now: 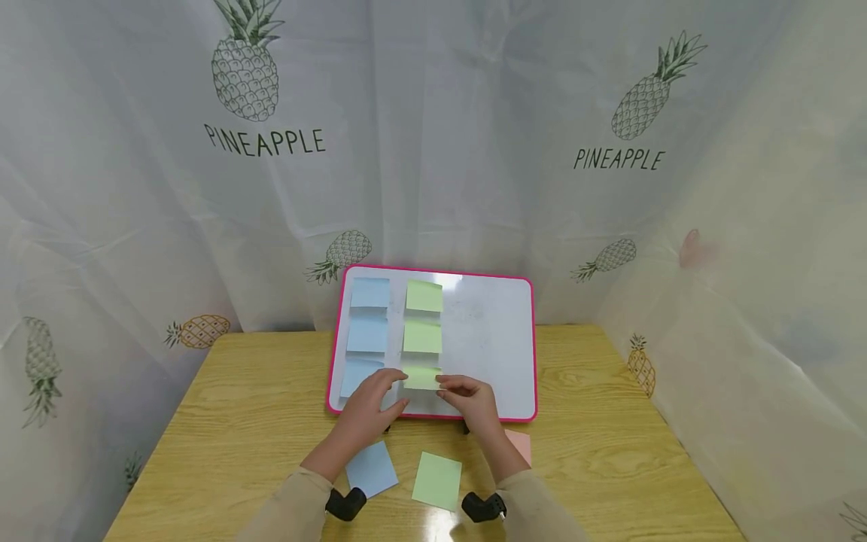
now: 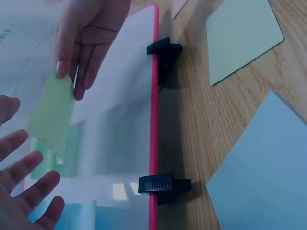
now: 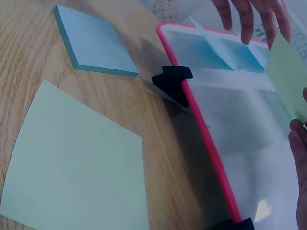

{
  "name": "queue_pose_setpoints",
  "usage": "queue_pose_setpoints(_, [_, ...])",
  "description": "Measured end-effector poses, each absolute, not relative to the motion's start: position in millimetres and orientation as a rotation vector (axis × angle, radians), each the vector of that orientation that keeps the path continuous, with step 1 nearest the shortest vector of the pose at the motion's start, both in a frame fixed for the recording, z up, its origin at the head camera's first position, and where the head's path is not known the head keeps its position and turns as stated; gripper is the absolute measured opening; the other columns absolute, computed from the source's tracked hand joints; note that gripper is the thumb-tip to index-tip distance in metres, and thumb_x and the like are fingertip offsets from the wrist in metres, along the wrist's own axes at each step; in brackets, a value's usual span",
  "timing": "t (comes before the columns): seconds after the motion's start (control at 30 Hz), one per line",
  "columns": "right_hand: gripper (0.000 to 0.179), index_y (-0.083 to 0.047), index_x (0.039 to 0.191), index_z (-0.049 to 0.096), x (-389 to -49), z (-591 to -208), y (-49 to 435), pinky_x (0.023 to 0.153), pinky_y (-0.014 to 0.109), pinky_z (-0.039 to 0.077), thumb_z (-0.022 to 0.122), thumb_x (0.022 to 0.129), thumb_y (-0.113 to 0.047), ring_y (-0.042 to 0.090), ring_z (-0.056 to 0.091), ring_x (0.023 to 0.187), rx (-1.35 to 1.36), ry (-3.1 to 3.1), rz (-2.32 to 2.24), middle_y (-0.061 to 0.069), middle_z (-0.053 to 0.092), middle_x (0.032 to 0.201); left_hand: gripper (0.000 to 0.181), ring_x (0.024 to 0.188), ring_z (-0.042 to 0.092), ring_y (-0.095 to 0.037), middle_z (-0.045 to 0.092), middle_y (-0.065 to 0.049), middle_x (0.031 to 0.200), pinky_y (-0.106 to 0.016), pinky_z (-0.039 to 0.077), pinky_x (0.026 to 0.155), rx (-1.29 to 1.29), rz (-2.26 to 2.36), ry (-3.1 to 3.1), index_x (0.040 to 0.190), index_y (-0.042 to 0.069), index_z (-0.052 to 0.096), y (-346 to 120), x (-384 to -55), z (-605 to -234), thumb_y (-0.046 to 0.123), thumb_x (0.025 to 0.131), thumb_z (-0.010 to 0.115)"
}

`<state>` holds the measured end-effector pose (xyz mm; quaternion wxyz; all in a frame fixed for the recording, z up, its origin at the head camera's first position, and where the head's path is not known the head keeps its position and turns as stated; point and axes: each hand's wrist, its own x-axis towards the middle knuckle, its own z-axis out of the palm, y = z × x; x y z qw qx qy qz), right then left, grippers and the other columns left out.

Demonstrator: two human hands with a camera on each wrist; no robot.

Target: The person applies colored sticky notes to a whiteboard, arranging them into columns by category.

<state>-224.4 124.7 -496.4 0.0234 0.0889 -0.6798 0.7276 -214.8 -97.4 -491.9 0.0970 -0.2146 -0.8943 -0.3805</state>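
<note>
A green sticky note point(image 1: 423, 379) hangs at the lower middle of a pink-rimmed whiteboard point(image 1: 489, 339). My right hand point(image 1: 472, 403) pinches its right edge between thumb and fingers; in the left wrist view the note point(image 2: 53, 112) stands out from the board. At its left edge is my left hand point(image 1: 369, 403), whose fingers are spread in the left wrist view. Two more green notes, an upper one point(image 1: 424, 296) and a middle one point(image 1: 422, 336), are stuck above. A column of blue notes point(image 1: 367, 333) lines the board's left side, the lowest partly behind my left hand.
On the wooden table point(image 1: 609, 444) before the board lie a blue pad point(image 1: 372, 468), a green pad point(image 1: 436, 480) and a pink one point(image 1: 518, 446) partly behind my right forearm. Black feet point(image 2: 165, 184) clip the board's lower edge. A pineapple-print curtain point(image 1: 460, 150) hangs behind.
</note>
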Motion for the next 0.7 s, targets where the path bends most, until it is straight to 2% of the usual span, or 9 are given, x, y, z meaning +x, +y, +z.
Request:
queue_pose_setpoints(0.13, [0.020,0.020,0.096,0.065,-224.8,-500.4,120.2,0.078,0.027,0.055,0.072,0.081,0.009,0.033,0.065,0.103,0.263,-2.117,2.220,0.027,0.065,0.114,0.035,0.123,0.050,-0.030,0.055,-0.005,0.133,-0.049,0.040,0.101,-0.657,-1.034,-2.692,0.124,0.011,0.062,-96.2,-220.3,-496.5,0.025,0.092,0.068])
queue_pose_setpoints(0.3, [0.019,0.023,0.095,0.062,-226.6,-505.5,117.2,0.077,0.026,0.055,0.071,0.080,0.014,0.043,0.060,0.108,0.265,-2.057,2.240,0.033,0.062,0.113,0.035,0.122,0.049,-0.030,0.053,-0.005,0.136,-0.049,0.041,0.100,-0.643,-0.930,-2.744,0.123,0.013,0.063,-94.1,-226.4,-502.9,0.032,0.094,0.065])
queue_pose_setpoints(0.43, [0.019,0.024,0.094,0.062,-229.7,-510.3,116.6,0.077,0.025,0.054,0.070,0.079,0.016,0.049,0.056,0.111,0.269,-2.032,2.260,0.035,0.061,0.114,0.034,0.119,0.049,-0.032,0.055,-0.007,0.134,-0.051,0.042,0.096,-0.671,-0.829,-2.731,0.121,0.013,0.064,-92.7,-230.1,-505.6,0.031,0.092,0.067])
queue_pose_setpoints(0.7, [0.019,0.023,0.096,0.062,-235.5,-517.2,117.0,0.078,0.026,0.054,0.070,0.079,0.016,0.049,0.055,0.113,0.280,-2.069,2.252,0.033,0.061,0.115,0.032,0.119,0.047,-0.030,0.056,-0.006,0.133,-0.051,0.041,0.095,-0.682,-0.655,-2.720,0.117,0.015,0.066,-91.1,-236.6,-510.9,0.034,0.091,0.069])
